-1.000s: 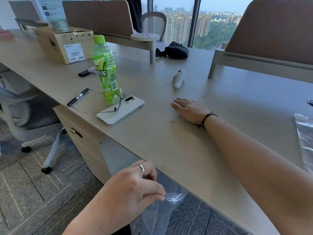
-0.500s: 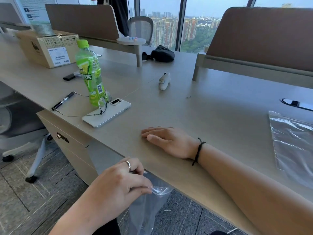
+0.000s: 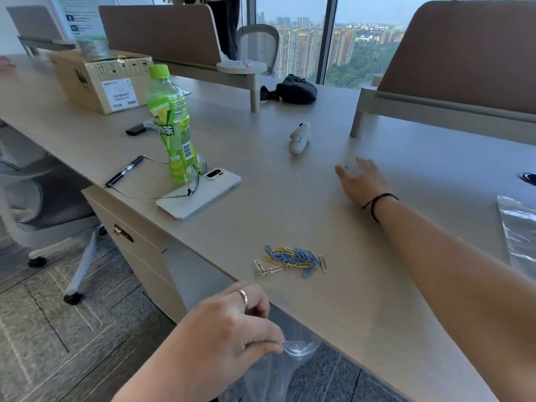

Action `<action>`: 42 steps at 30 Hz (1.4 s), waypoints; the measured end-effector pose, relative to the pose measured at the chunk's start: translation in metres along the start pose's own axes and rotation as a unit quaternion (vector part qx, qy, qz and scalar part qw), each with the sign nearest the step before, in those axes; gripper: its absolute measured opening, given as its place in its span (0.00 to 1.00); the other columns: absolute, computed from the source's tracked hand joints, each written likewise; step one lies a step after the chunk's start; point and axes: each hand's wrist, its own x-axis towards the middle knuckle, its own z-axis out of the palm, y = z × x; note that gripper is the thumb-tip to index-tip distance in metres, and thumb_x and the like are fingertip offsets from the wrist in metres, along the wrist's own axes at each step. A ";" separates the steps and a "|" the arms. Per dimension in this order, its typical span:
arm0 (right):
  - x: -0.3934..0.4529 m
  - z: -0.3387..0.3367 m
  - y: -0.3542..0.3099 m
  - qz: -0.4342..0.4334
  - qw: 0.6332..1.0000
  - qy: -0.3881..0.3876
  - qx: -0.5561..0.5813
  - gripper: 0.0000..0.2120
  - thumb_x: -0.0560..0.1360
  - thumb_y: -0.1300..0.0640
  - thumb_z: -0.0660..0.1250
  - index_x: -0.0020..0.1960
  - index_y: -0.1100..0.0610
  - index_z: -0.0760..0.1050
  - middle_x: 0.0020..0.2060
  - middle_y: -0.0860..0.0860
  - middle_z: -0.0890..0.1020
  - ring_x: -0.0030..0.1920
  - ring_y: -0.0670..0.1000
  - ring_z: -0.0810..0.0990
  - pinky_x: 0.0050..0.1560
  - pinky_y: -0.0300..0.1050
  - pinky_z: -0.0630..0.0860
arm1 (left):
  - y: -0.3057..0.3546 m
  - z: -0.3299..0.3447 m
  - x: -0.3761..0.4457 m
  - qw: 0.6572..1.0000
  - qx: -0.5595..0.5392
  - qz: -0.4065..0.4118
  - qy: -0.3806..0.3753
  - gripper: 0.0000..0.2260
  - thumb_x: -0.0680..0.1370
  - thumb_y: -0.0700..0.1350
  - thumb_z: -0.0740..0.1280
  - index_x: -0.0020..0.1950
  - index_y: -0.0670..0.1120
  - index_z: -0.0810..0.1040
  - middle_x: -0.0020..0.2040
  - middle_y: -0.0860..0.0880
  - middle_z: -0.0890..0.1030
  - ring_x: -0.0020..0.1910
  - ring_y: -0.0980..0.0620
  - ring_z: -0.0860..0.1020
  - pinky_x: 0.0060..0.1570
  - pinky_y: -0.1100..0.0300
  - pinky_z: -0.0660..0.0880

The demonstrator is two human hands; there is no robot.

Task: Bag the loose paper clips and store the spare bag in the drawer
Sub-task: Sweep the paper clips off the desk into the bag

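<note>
I am at a long wood-grain desk (image 3: 333, 309) in an office with tall windows looking onto a city. Nearest me, below the desk's near edge, my left hand (image 3: 229, 323) pinches the mouth of a clear plastic bag (image 3: 290, 358) between thumb and curled fingers; the bag hangs down with its opening just under the edge, which I judge is so the clips can be swept straight off the desktop into it. Just beyond, near the edge, lies the pile of loose paper clips (image 3: 293, 259), blue, yellow and silver, not yet bagged. My right arm stretches across the desk and my right hand (image 3: 362, 181) rests far out on the surface with fingers spread and nearly flat, holding nothing that I can see; something tiny lies by the fingertips, perhaps a stray clip, though I cannot tell. At the right edge of the desk lies the spare bag (image 3: 519, 230), flat and only partly in view. To the left, under the desk, is the drawer (image 3: 130, 236), closed. On top above it lie a phone (image 3: 200, 195), a pair of glasses (image 3: 188, 178), a pen (image 3: 124, 171) and a green tea bottle (image 3: 171, 123), all well left of the pile and out of the sweeping path. Farther off sit a small white device (image 3: 300, 137), a cardboard box (image 3: 101, 79) and a black pouch (image 3: 295, 89).
</note>
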 end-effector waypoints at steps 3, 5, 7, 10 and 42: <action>0.023 0.002 -0.004 0.022 0.997 -0.031 -0.070 0.42 0.74 0.29 0.48 0.80 0.54 0.52 0.80 0.55 0.54 0.79 0.56 0.54 0.77 0.61 0.49 | -0.004 0.002 0.000 1.000 0.004 0.003 -0.001 0.05 0.77 0.58 0.67 0.46 0.59 0.80 0.43 0.57 0.70 0.43 0.58 0.73 0.33 0.58 0.74; 0.032 0.003 -0.008 0.005 0.992 -0.050 -0.111 0.44 0.73 0.26 0.45 0.79 0.54 0.55 0.79 0.55 0.57 0.79 0.56 0.56 0.76 0.62 0.52 | -0.007 0.002 0.000 1.000 0.010 0.001 -0.001 0.04 0.77 0.58 0.68 0.46 0.60 0.80 0.42 0.57 0.69 0.42 0.58 0.73 0.32 0.59 0.74; 0.037 0.005 -0.011 -0.022 0.989 -0.073 -0.128 0.45 0.72 0.25 0.44 0.79 0.54 0.56 0.79 0.53 0.57 0.79 0.54 0.55 0.76 0.60 0.50 | -0.011 0.002 -0.001 1.000 0.021 -0.002 0.002 0.03 0.76 0.57 0.69 0.45 0.59 0.80 0.42 0.57 0.69 0.41 0.59 0.72 0.30 0.59 0.74; 0.040 0.006 -0.015 -0.075 0.982 -0.099 -0.143 0.46 0.71 0.24 0.41 0.77 0.54 0.60 0.79 0.52 0.59 0.79 0.51 0.55 0.77 0.58 0.51 | -0.014 0.000 -0.003 1.000 0.021 -0.007 0.006 0.03 0.77 0.56 0.69 0.45 0.59 0.79 0.42 0.56 0.69 0.40 0.58 0.71 0.29 0.58 0.74; -0.182 0.008 -0.056 -0.311 0.885 -0.312 0.152 0.24 0.79 0.37 0.51 0.64 0.45 0.79 0.62 0.38 0.81 0.63 0.37 0.76 0.71 0.47 0.67 | -0.001 0.000 -0.001 0.999 -0.011 -0.039 0.020 0.11 0.74 0.61 0.65 0.47 0.58 0.85 0.43 0.60 0.72 0.43 0.65 0.72 0.39 0.67 0.71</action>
